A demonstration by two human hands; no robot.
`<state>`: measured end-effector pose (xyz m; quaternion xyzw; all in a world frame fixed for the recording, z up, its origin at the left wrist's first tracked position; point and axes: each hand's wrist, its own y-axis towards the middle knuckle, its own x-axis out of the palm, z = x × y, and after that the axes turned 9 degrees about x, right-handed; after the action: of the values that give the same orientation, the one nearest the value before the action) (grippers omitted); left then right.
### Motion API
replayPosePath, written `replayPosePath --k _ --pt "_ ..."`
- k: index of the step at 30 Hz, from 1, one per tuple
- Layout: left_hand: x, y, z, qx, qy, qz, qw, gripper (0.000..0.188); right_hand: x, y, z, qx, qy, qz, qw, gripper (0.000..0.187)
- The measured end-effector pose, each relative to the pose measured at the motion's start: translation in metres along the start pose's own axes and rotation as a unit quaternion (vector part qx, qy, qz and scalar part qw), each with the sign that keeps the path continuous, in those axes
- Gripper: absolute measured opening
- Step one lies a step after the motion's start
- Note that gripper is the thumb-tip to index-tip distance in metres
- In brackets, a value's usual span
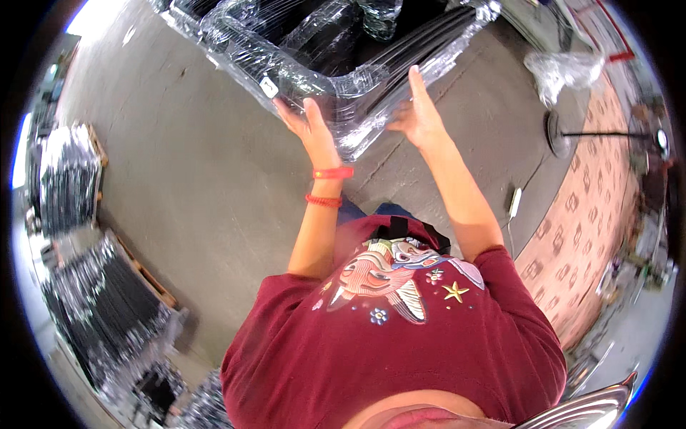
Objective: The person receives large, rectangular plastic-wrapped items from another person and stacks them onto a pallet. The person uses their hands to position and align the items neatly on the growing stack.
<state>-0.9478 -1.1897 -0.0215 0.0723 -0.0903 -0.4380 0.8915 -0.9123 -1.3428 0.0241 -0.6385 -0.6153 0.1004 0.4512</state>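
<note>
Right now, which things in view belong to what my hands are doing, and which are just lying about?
In the job:
- plastic-wrapped black bundle
- left hand and right hand, either side of its near corner

Seemingly just lying about:
- loose clear plastic
- round-based stand
- small white object
- wrapped stacks, left

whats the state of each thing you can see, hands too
Black bundle, wrapped
Left hand, open, fingers spread, at the bundle's left edge
Right hand, open, some fingers bent, at the bundle's right edge
Red wristbands, worn on the left wrist
Clear plastic sheet, crumpled
Dark stack at lower left, wrapped
White strip, corded; whether powered, cannot tell
</note>
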Motion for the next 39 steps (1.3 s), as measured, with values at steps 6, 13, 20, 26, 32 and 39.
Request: replayPosePath --k 6,13,20,26,32,39 --pt "0.027 -0.044 0.021 -0.331 -0.259 -0.023 0.907 0.091 -0.001 0.044 -0.017 0.124 0.004 -0.152 0.981 0.073" --pt "0.050 -0.060 -0.040 -0.244 -0.136 0.216 0.935 0.077 -0.010 0.045 -0.023 0.138 -0.004 -0.268 0.954 0.083" --pt "0.091 -0.039 -0.064 -0.011 -0.182 0.363 0.914 0.061 -0.014 0.067 -0.019 0.151 0.046 -0.226 0.961 0.071" --pt "0.114 -0.020 -0.063 0.062 -0.413 0.440 0.795 0.056 0.011 0.049 -0.031 0.167 0.073 -0.232 0.956 0.059" --pt "0.108 -0.015 -0.083 0.022 -0.349 0.493 0.797 0.049 0.020 0.056 -0.038 0.176 0.068 -0.199 0.962 0.052" --pt "0.094 -0.010 -0.077 -0.028 -0.222 0.485 0.846 0.048 0.019 0.071 -0.038 0.188 0.047 -0.236 0.952 0.046"
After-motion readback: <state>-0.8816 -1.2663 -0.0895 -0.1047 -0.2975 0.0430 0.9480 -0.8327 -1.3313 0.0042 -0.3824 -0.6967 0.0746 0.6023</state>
